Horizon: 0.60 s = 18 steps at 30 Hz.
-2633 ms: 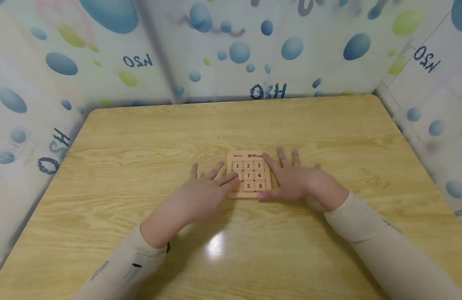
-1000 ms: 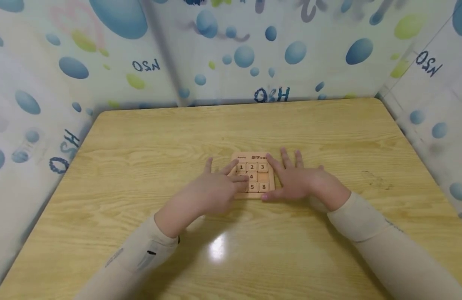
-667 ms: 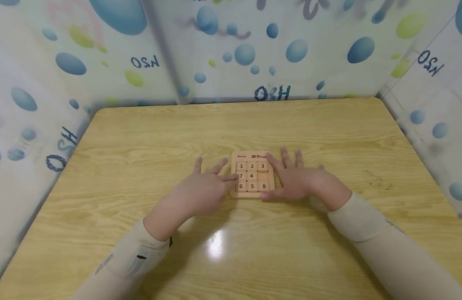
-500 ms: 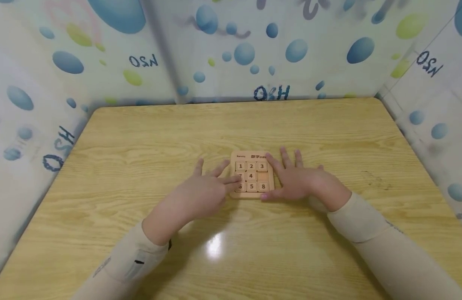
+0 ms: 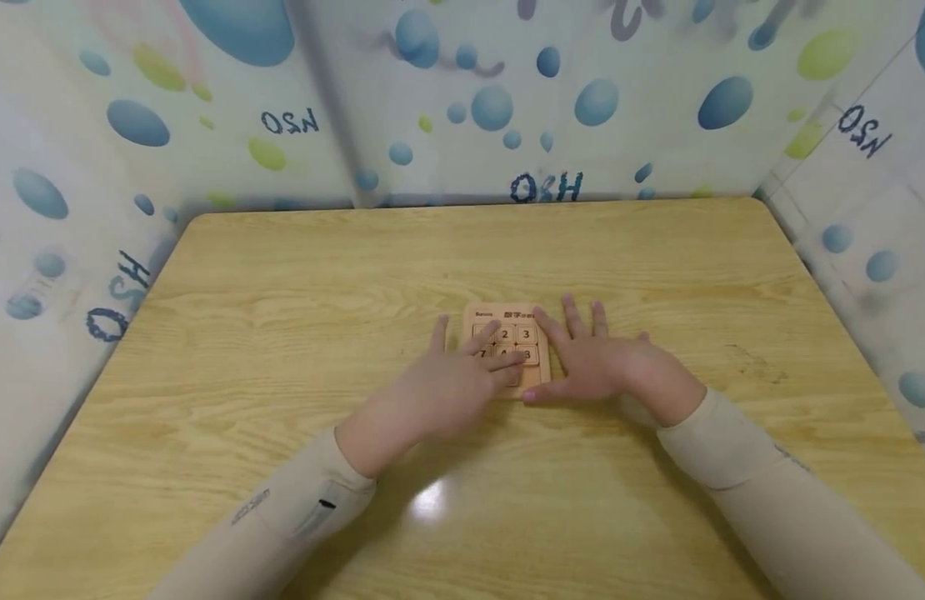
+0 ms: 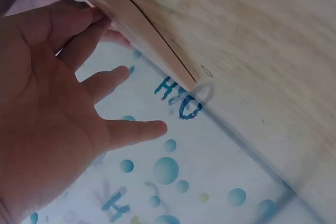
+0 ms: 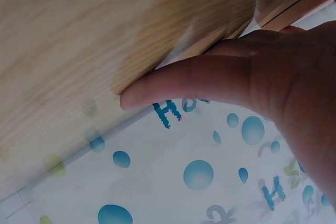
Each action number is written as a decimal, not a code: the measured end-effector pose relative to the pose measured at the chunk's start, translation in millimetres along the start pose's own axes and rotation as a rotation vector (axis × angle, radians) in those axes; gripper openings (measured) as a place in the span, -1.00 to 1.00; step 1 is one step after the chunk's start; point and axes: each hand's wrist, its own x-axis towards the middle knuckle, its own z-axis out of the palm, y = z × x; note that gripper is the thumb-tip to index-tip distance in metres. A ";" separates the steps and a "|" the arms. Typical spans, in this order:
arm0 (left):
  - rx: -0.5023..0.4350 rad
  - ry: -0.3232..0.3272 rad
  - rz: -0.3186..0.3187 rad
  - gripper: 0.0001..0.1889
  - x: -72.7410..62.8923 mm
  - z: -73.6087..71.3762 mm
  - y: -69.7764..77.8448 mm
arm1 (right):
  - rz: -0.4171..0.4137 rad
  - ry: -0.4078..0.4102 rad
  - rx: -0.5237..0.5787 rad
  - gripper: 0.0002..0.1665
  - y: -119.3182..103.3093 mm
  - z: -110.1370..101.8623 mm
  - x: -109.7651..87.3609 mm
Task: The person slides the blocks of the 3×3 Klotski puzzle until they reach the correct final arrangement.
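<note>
A wooden number sliding puzzle (image 5: 524,307) lies flat in the middle of the table in the head view. Its top row reads 1, 2, 3. The 8 tile (image 5: 529,356) sits at the right of the middle row, above a vacant slot at the lower right. My left hand (image 5: 443,392) reaches over the lower left, fingers spread, one fingertip at the 8 tile; it covers most of the bottom row. In the left wrist view, the tray (image 6: 142,35) shows edge-on. My right hand (image 5: 593,367) steadies the tray's right side, index finger at the top corner, thumb at the bottom edge.
The wood-grain table (image 5: 320,267) stretches around the puzzle on all sides. A wall covering (image 5: 447,150) with blue and green drops stands along its back and sides. A bright light reflection shows on the table near the left forearm.
My left hand has moved right across the puzzle. The 8 tile has gone up from the bottom row to the middle row, leaving the lower right slot vacant. My right hand stays put.
</note>
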 end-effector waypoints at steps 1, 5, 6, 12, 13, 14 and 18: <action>0.011 -0.001 -0.006 -0.32 1.7 -0.5 -1.3 | 0.001 0.001 -0.001 0.56 0.3 0.5 0.1; -0.012 -0.011 -0.019 -0.31 -0.5 -3.3 -6.9 | 0.004 0.003 -0.002 0.55 1.1 1.5 -0.1; -0.024 -0.012 -0.022 -0.31 -3.2 -4.1 -8.3 | 0.003 0.003 -0.002 0.55 1.1 1.5 -0.2; -0.106 -0.017 -0.012 -0.37 -21.0 -7.8 -11.7 | 0.010 0.008 -0.009 0.55 1.9 0.8 -0.4; -0.110 -0.018 -0.004 -0.38 -22.4 -7.3 -11.1 | 0.013 0.007 -0.009 0.55 2.3 0.9 -0.2; -0.111 -0.020 0.004 -0.37 -23.1 -6.7 -10.5 | 0.013 0.007 -0.008 0.55 2.4 1.0 -0.2; -0.105 -0.026 0.013 -0.35 -22.0 -2.6 -7.7 | 0.010 0.005 -0.001 0.56 3.0 2.0 0.6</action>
